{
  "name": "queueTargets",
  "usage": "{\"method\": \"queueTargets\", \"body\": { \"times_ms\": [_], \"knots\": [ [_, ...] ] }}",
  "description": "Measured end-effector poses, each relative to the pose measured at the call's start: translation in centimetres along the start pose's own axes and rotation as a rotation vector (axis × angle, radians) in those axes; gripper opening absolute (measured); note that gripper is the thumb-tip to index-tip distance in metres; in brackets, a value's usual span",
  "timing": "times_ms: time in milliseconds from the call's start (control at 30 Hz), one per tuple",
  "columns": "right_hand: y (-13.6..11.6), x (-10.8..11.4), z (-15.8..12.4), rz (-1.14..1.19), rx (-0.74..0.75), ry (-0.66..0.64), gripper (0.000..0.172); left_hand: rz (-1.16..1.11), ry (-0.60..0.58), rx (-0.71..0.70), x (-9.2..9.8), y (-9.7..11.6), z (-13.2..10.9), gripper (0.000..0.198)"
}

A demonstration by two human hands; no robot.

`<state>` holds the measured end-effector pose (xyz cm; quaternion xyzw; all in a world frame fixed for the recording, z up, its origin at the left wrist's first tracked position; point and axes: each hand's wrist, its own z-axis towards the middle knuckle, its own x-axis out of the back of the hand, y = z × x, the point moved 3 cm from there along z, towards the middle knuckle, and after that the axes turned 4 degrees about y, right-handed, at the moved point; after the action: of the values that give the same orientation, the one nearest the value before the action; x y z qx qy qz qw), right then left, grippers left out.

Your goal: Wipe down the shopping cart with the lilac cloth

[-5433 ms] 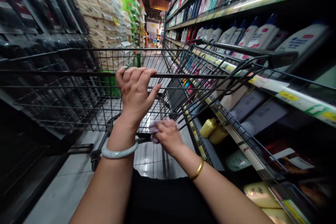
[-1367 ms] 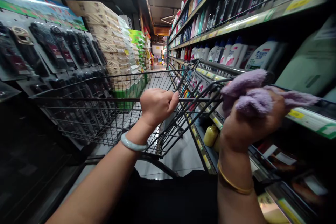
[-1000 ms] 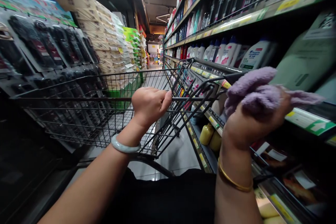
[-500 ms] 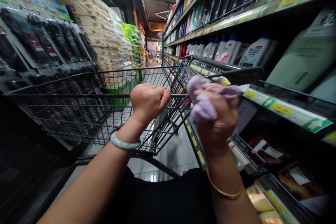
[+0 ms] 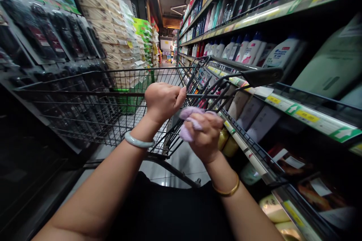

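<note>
A black wire shopping cart (image 5: 93, 98) stands sideways in front of me, its handle (image 5: 263, 77) toward the shelves on the right. My left hand (image 5: 164, 99), with a pale bangle at the wrist, is wrapped around the cart's near top rail. A crumpled purple cloth (image 5: 188, 126) is bunched in my right hand (image 5: 207, 131), which has a gold bangle below it. That hand is closed and lies just right of my left hand, close to the cart's side; whether the cloth touches the wire I cannot tell.
Shelves of shampoo bottles (image 5: 250, 51) line the right side, with price strips (image 5: 308, 116) along their edges. On the left are hanging black packaged goods (image 5: 45, 34) and a tall stack of tissue packs (image 5: 98, 26). The tiled aisle floor (image 5: 181, 162) shows beneath the cart.
My right hand has moved left and slightly down with the purple cloth, closer to my left hand. My left hand keeps its hold on the rail; the view has shifted slightly.
</note>
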<state>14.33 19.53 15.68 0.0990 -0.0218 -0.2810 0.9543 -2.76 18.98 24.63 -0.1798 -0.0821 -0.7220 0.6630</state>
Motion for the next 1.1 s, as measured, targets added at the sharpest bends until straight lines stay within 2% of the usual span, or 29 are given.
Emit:
{"method": "queueTargets", "body": {
  "times_ms": [100,267,333,467,533,633,700,767,867,933,967,1100],
  "knots": [
    [-0.9,-0.8,-0.6,0.027,0.047,-0.073,0.008,-0.007,-0.006,0.018,-0.4,-0.3,0.1,0.067],
    [0.1,-0.8,-1.2,0.056,-0.112,-0.083,0.015,0.006,-0.022,0.042,-1.1,-0.9,0.3,0.066],
    [-1.0,-2.0,-2.7,0.076,-0.07,-0.154,0.013,0.003,-0.025,0.046,-1.2,-1.0,0.3,0.066],
    [-4.1,-5.0,-6.2,0.174,0.114,-0.393,0.017,-0.012,-0.023,0.056,-1.5,-1.3,0.5,0.065],
    [-4.5,-5.7,-6.9,0.196,0.111,-0.455,0.016,-0.009,-0.021,0.058,-1.6,-1.5,0.5,0.065],
    [-3.9,-5.5,-6.6,0.1,-0.038,-0.408,0.016,-0.002,-0.03,0.062,-1.6,-1.8,0.4,0.065],
    [-4.0,-5.5,-6.9,0.072,-0.071,-0.39,0.017,0.003,-0.032,0.067,-1.7,-2.1,0.4,0.065],
    [-5.1,-6.1,-8.1,0.138,-0.006,-0.503,0.017,0.007,-0.028,0.071,-1.7,-2.3,0.3,0.066],
    [-7.3,-7.7,-11.0,0.288,0.098,-0.848,0.015,0.008,-0.021,0.069,-1.6,-2.6,0.2,0.066],
    [-8.3,-8.4,-12.1,0.325,0.105,-0.98,0.014,0.009,-0.016,0.065,-1.6,-2.7,0.2,0.066],
    [-8.5,-8.6,-12.2,0.324,0.097,-0.989,0.015,0.008,-0.015,0.064,-1.7,-2.7,0.1,0.067],
    [-8.4,-8.8,-12.1,0.272,0.003,-0.876,0.031,0.002,-0.013,0.066,-1.7,-2.6,0.1,0.067]
  ]
}}
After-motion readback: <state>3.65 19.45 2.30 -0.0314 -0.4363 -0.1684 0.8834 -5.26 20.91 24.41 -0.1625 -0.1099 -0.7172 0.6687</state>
